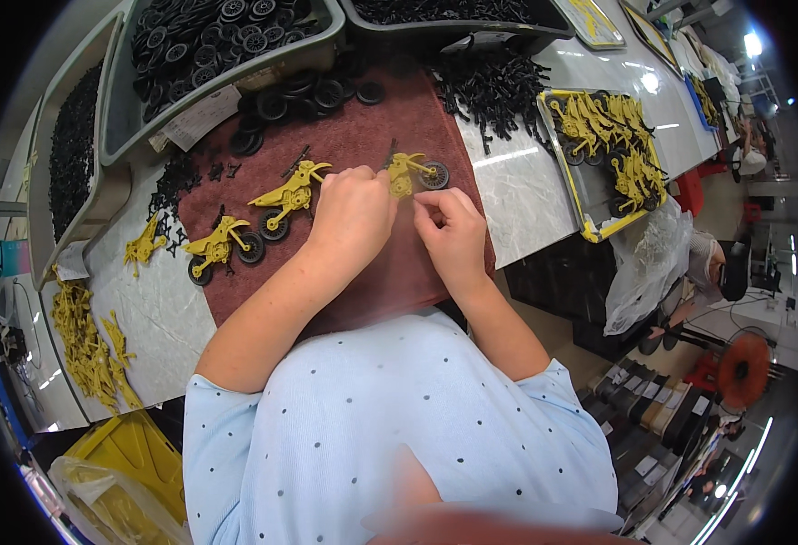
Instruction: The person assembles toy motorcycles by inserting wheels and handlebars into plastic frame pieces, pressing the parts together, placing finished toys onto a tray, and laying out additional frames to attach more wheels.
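My left hand (355, 207) is closed on a yellow toy motorcycle (403, 175) above a dark red towel (344, 307). A black spoked wheel (433, 175) sits at the motorcycle's right end. Just below it, the fingers of my right hand (452, 227) are pinched together; whatever they hold is too small or hidden. To the left of my left hand lies a second yellow toy motorcycle (292, 193) with one wheel showing. A third yellow motorcycle (220, 238), with two black wheels, rests nearer the towel's left edge.
Loose wheels (273, 104) lie at the towel's far edge, before a grey bin of wheels (304, 56). Small black parts (499, 86) are heaped at far right. A yellow-rimmed tray (590, 232) holds several motorcycles. Yellow parts (85, 345) are piled at left.
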A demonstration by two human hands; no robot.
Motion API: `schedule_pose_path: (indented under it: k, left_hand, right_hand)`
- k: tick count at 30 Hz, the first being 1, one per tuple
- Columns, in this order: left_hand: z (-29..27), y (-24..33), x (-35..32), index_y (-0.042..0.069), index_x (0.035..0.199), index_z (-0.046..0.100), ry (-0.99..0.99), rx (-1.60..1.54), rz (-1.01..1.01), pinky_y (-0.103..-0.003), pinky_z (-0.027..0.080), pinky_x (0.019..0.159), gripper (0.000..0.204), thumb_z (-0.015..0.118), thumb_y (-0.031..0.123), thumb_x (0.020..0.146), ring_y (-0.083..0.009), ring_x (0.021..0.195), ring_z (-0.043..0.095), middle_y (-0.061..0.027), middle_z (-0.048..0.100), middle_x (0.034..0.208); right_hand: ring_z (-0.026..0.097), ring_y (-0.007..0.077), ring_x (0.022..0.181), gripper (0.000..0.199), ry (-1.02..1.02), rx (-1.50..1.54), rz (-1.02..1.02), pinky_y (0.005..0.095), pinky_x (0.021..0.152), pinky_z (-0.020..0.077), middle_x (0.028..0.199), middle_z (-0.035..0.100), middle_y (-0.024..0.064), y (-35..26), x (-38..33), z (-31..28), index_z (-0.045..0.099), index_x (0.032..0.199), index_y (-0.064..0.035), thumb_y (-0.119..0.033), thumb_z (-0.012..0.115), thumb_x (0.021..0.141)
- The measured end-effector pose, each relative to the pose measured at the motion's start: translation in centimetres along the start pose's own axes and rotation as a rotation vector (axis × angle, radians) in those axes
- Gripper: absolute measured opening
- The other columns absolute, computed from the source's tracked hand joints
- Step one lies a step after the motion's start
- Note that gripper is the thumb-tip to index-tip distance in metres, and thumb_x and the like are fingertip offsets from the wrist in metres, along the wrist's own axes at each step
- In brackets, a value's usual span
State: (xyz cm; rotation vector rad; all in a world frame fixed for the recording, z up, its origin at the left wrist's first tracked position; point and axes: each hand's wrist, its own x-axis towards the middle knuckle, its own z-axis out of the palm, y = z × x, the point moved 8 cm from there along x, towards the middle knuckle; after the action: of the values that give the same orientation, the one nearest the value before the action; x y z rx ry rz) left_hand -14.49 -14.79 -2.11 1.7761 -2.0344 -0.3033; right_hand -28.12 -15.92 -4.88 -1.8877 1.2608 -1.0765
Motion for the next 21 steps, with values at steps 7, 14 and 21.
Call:
schedule_pose_path:
  k: [7,14,21]
  left_hand:
    - [0.8,0.2,-0.3,-0.004,0.101,0.064,0.001,0.046,0.02,-0.042,0.047,0.078,0.027,0.068,0.01,0.078,-0.0324,0.086,0.062,-0.0161,0.063,0.086]
    - [0.9,0.5,-0.5,-0.005,0.102,0.064,0.024,0.045,0.041,-0.042,0.047,0.078,0.028,0.067,0.009,0.079,-0.0322,0.085,0.061,-0.0161,0.062,0.086]
    - [1.2,0.3,-0.5,-0.005,0.104,0.063,0.032,0.068,0.036,-0.042,0.047,0.077,0.03,0.068,0.01,0.078,-0.0318,0.085,0.061,-0.0161,0.061,0.084]
  right_hand:
    - [0.053,0.017,0.058,0.013,0.053,-0.138,-0.172,0.0292,0.053,0.0446,0.071,0.054,0.0085,-1.2,-0.1,0.3,0.065,0.084,-0.0004,0.006,0.069,0.073]
    - [0.056,0.0291,0.065,0.01,-0.059,-0.297,-0.154,0.0382,0.057,0.0471,0.073,0.054,0.0134,-1.9,0.3,1.3,0.06,0.077,-0.0007,0.003,0.067,0.071]
    - [0.063,0.0195,0.069,0.016,-0.173,-0.078,0.082,0.0299,0.063,0.051,0.084,0.065,0.0114,1.0,0.8,0.5,0.068,0.092,0.0002,-0.002,0.07,0.076]
